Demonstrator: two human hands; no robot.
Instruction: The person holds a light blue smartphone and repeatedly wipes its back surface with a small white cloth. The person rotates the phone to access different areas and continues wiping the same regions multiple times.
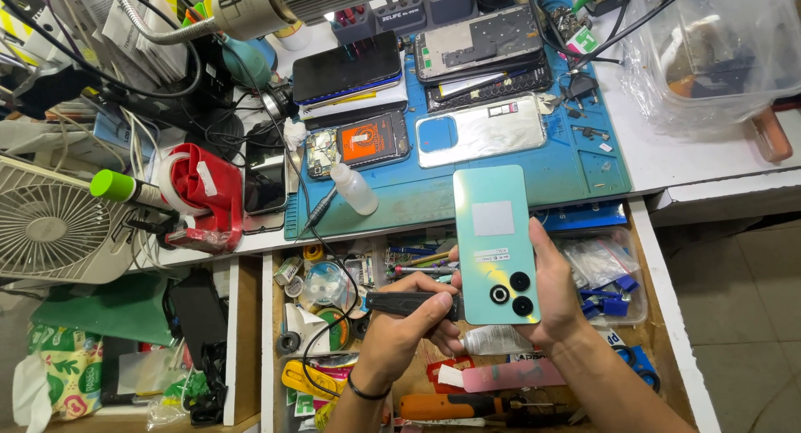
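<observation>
Both hands busy over the open drawer (250,333): right hand (555,304) grips mint-green phone (496,245) back-up, left hand (409,320) pinches black tool (409,304) against its left edge; too much prying force could crack the back cover

The scene is bright and evenly lit from above, colours saturated, shadows short and soft beneath the clutter in the open drawer (467,375). Glare sits on the pale green phone back (494,245), on the silvery phone back (482,139) at twelve o'clock from it, and on the clear plastic bag (717,49) at two o'clock. Focus is sharp at centre, while the wide lens bows lines at the edges, stretching the white fan (50,224) at nine o'clock.
</observation>
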